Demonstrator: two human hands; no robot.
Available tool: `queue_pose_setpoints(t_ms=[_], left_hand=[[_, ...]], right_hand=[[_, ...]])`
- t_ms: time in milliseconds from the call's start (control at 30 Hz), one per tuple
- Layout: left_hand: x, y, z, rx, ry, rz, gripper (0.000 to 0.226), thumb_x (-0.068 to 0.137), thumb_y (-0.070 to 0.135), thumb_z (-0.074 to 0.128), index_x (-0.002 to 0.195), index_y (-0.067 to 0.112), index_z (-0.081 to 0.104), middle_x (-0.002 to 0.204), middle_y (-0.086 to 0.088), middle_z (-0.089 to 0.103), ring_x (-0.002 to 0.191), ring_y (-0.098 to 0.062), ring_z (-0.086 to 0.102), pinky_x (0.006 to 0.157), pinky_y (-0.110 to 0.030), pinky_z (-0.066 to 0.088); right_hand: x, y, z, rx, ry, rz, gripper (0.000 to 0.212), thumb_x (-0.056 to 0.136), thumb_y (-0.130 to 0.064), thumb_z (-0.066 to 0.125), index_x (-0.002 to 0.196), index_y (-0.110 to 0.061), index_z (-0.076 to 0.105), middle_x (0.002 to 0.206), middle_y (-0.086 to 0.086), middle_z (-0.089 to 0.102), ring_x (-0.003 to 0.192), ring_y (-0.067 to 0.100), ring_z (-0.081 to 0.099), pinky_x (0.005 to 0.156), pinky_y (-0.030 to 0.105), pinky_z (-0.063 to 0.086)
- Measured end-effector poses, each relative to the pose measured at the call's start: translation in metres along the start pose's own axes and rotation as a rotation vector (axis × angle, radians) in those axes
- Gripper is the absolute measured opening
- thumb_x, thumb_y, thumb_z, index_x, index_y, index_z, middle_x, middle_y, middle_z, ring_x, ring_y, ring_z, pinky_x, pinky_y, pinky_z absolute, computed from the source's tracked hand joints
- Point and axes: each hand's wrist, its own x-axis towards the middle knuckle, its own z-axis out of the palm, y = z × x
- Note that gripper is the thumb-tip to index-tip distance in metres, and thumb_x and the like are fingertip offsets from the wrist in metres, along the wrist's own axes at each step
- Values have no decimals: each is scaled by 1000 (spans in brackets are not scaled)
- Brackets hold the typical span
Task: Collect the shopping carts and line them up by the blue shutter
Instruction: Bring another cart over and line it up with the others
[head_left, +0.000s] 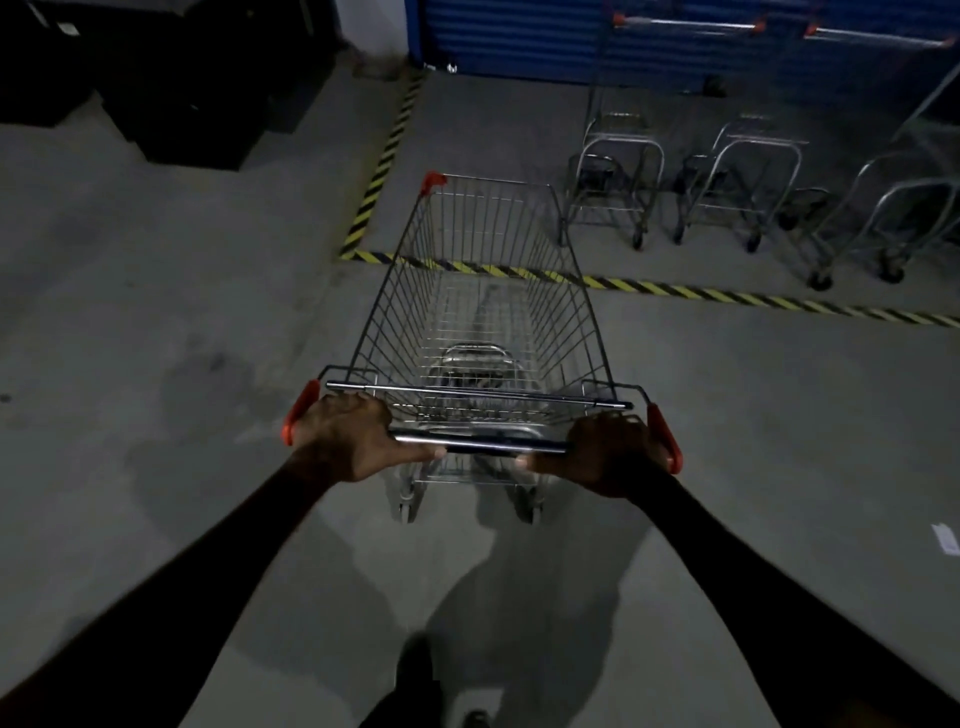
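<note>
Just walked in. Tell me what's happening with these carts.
A person grips the handle of an empty shopping cart with both hands, the left hand near one red end cap, the right hand near the other. The cart's front has crossed the yellow-and-black floor tape and points toward the blue shutter. Three other carts are already parked side by side by the shutter, to the right of this one.
</note>
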Motion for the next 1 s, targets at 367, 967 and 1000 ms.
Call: queue_pose_setpoints(t_ms=[367,967,1000], left_hand=[[280,-44,-102,-2,26,16,127,45,123,11,106,32,73,129,6,74,128,-19,65,129,-58,20],[695,-72,-227,26,145,135,108,50,122,19,105,51,77,117,9,78,117,-19,71,109,-39,48],[719,-70,-236,20,145,135,105,51,122,20,109,56,76,119,10,78,118,-19,71,108,-38,51]], right_hand=[[265,26,-112,-14,6,69,87,71,-108,34,68,-25,56,73,-5,62,79,18,67,79,34,49],[640,104,-236,49,407,9,75,77,-99,48,65,-26,61,84,11,77,85,28,77,75,34,56],[667,116,-240,9,446,3,80,75,-102,41,63,-25,60,77,10,76,77,27,77,72,33,58]])
